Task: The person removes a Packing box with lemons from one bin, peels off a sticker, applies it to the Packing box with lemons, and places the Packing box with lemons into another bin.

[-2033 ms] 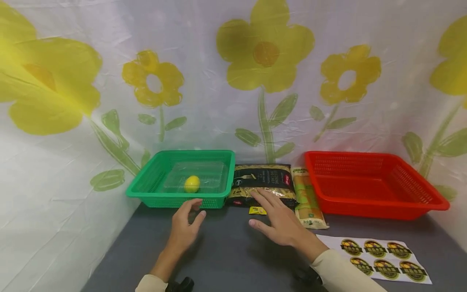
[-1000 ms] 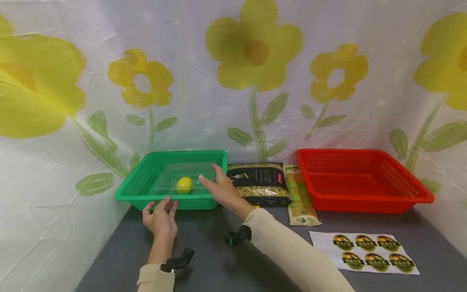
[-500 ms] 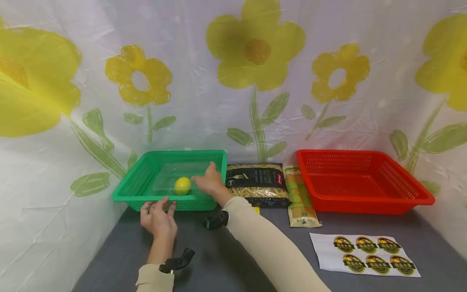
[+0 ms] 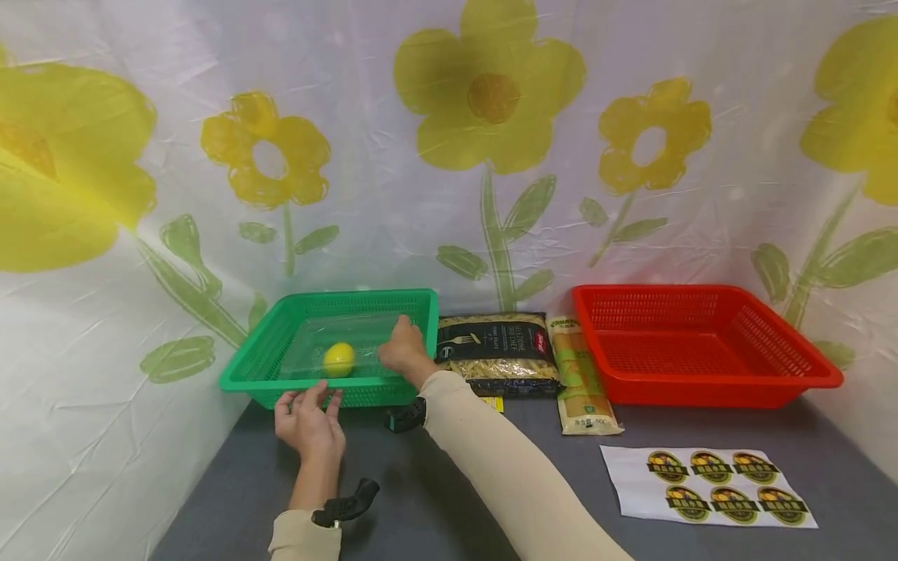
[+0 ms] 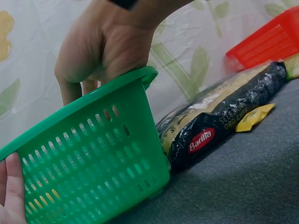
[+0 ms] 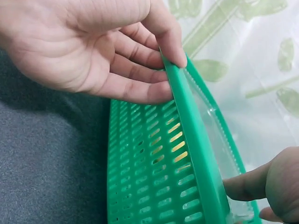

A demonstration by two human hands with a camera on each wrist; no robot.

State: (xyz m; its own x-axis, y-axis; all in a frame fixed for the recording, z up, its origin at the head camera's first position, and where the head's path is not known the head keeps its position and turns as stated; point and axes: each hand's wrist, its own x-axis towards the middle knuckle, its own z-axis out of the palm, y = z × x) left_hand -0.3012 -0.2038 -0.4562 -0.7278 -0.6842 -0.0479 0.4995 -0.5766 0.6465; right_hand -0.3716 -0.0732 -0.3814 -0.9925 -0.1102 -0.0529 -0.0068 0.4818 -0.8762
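A white backdrop [image 4: 365,226] patterned with yellow flowers rises behind a dark grey surface [image 4: 421,510], where two arms in cream sleeves [image 4: 519,475] reach forward. At the right, a red basket [image 4: 708,393] with slotted walls stands near the backdrop; farther left stands a green basket [image 4: 372,396] of the same kind, with both hands at work on it. Just beside the green basket lies a black-and-gold Barilla pasta bag [image 4: 494,347]. Inside the green basket, a clear plastic container [image 4: 361,335] rests on the floor of the basket. Nearer the person, at the right, a white sheet [image 4: 631,483] carries six round badges [image 4: 712,467] in two rows. A slim packet [image 4: 585,382] in orange and green lies between the pasta bag and the red basket.

The left hand [image 4: 309,425] grips the green basket's front rim, its fingers [image 6: 135,91] against the outer wall. The right hand [image 4: 405,349] reaches over the rim to the right end of the clear plastic container; whether it has hold of the container cannot be told. Black wrist devices [image 4: 345,505] are strapped on both arms. A round yellow fruit [image 4: 339,360] sits at the container's front edge, in it or on it unclear. A small yellow sachet [image 4: 493,403] lies in front of the pasta bag.
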